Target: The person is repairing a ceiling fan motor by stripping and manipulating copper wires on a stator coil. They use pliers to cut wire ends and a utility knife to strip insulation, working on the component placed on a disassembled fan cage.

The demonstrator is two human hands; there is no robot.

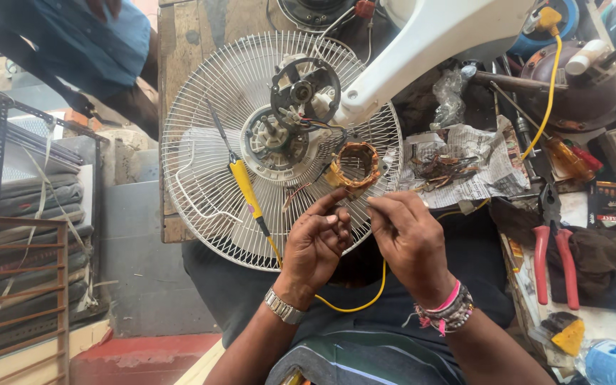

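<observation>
A copper-wound motor coil point(356, 165) lies on a white wire fan guard point(201, 128), beside the fan's motor parts point(288, 114). My left hand point(315, 241) and my right hand point(408, 232) sit close together just below the coil, fingertips pinched on thin wire leads that run from it. The wire itself is too fine to see clearly. A yellow-handled tool point(245, 187) with a yellow cord lies across the guard to the left of my left hand.
Red-handled pliers point(552, 242) lie at the right on a cluttered bench. Crumpled newspaper point(479, 167) holds scrap wire. The white fan body point(429, 43) leans over the guard. Another person's clothing point(87, 43) shows at the top left. Metal racks point(16, 235) stand at the left.
</observation>
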